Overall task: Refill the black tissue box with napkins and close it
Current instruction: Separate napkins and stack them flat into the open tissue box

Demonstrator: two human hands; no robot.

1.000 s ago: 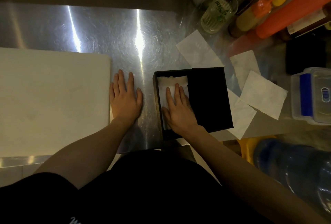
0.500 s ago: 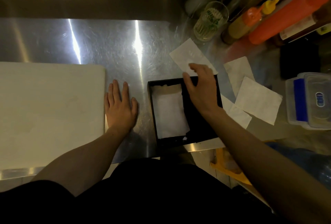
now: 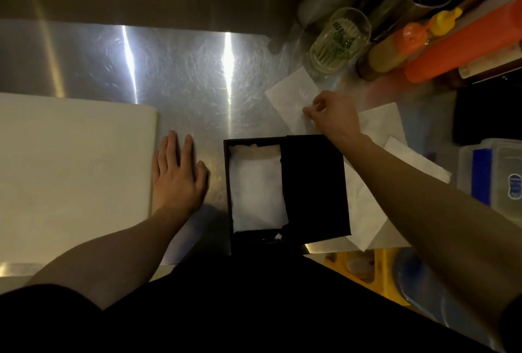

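Pinches, with right hand [image 3: 334, 117] fingertips, the thin limp napkin [image 3: 293, 93] lying just beyond the half-covered black tissue box [image 3: 286, 187], likely best lifted by an edge, while left hand [image 3: 178, 176] rests flat, open.

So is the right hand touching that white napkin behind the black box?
Touching. In the head view the right hand lies on the napkin, its fingertips pinching the paper's near edge, with no gap visible.
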